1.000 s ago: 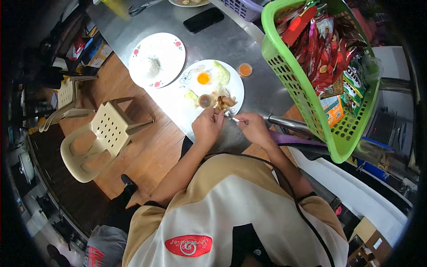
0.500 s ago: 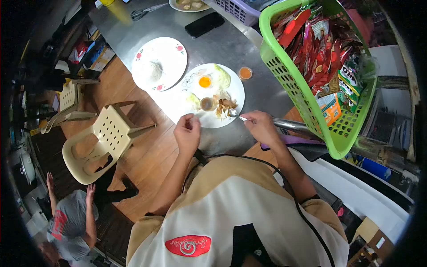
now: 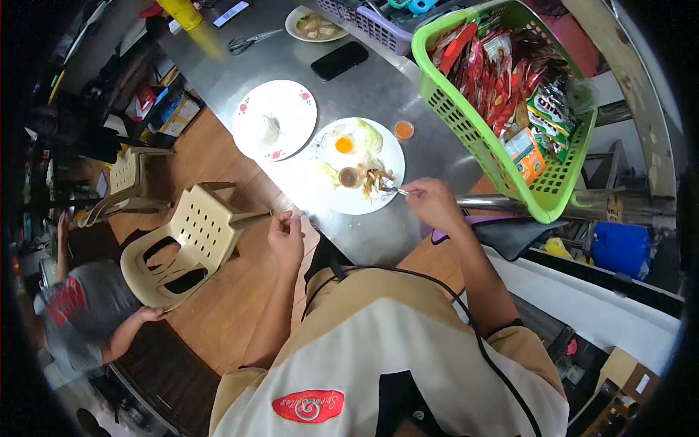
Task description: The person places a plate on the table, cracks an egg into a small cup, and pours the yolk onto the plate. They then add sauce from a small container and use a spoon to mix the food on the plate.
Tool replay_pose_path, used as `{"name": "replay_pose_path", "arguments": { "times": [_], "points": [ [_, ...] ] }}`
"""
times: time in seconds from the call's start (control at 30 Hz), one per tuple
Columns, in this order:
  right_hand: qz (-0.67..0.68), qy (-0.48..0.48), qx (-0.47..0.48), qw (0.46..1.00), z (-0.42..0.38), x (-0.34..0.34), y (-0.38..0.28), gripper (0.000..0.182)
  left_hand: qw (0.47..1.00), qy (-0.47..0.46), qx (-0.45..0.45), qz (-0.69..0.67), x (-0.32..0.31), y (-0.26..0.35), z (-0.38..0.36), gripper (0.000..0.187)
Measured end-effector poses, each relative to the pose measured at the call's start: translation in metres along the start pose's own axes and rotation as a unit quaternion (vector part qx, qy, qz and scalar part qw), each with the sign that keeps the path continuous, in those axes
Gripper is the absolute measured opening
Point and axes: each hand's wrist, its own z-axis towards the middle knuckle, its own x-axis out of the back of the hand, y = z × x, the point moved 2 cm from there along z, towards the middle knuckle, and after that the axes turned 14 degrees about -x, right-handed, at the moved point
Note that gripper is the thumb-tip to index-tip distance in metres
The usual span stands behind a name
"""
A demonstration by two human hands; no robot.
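Spoon (image 3: 394, 190) sits pinched in your right hand (image 3: 434, 205), its tip in the food on the plate (image 3: 386, 193) at twelve o'clock. Your left hand (image 3: 285, 236), loosely curled and holding nothing, hangs off the table edge at ten o'clock.

Single head-worn view, fisheye, looking steeply down and forward over the wearer's chest. Metal table (image 3: 378, 87) sits ahead at mid distance, upper centre of frame; floor and chairs fall left of the table, green basket (image 3: 466, 138) right. No second view.
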Motion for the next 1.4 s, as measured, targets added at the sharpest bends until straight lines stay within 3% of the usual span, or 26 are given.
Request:
{"name": "replay_pose_path", "arguments": {
  "times": [0.23,0.43,0.5,0.57,0.63,0.8,0.9,1.0,1.03,1.17,1.27,1.3,1.33,1.4],
  "points": [
    [0.035,0.01,0.02,0.999,-0.007,-0.003,-0.007,0.02,0.995,0.074,0.052,0.033,0.09,-0.035,-0.042,0.014],
    [0.032,0.026,-0.025,0.999,-0.021,-0.003,-0.023,0.023,0.989,0.136,0.058,0.016,0.162,-0.12,-0.074,0.012],
    [0.033,0.042,-0.063,0.997,-0.033,-0.001,-0.039,0.022,0.981,0.122,0.117,0.098,0.183,-0.132,-0.082,0.013],
    [0.012,0.056,-0.02,0.998,-0.044,0.005,-0.058,0.021,0.974,0.108,0.188,0.071,0.221,-0.179,-0.091,0.011],
    [0.045,0.049,-0.02,0.998,-0.058,0.012,-0.086,0.02,0.938,0.089,0.327,0.076,0.262,-0.203,-0.09,0.008],
    [0.099,0.02,-0.015,0.995,-0.113,0.041,-0.17,0.017,0.933,0.123,0.321,0.103,0.331,-0.279,-0.07,0.01],
    [0.103,-0.008,0.034,0.994,-0.159,0.069,-0.231,0.017,0.941,0.066,0.317,0.098,0.338,-0.27,-0.02,0.009],
    [0.027,-0.063,0.157,0.985,-0.211,0.098,-0.289,0.02,0.943,-0.002,0.319,0.094,0.332,-0.251,0.032,0.009],
    [0.027,-0.074,0.198,0.977,-0.226,0.103,-0.303,0.019,0.958,-0.021,0.278,0.065,0.33,-0.264,0.05,0.009],
    [0.012,-0.221,0.37,0.902,-0.275,0.115,-0.362,0.02,0.973,-0.095,0.206,0.047,0.29,-0.236,0.109,0.01],
    [-0.001,-0.216,0.396,0.892,-0.31,0.114,-0.401,0.018,0.979,-0.079,0.19,-0.013,0.26,-0.228,0.131,0.013],
    [-0.07,-0.233,0.396,0.885,-0.319,0.115,-0.416,0.017,0.979,-0.079,0.188,-0.014,0.254,-0.246,0.136,0.014],
    [-0.138,-0.253,0.394,0.873,-0.326,0.116,-0.42,0.016,0.979,-0.076,0.189,-0.013,0.253,-0.256,0.136,0.015],
    [-0.126,-0.231,0.386,0.884,-0.338,0.118,-0.413,0.016,0.983,-0.076,0.16,0.049,0.234,-0.252,0.132,0.014]
  ]
}}
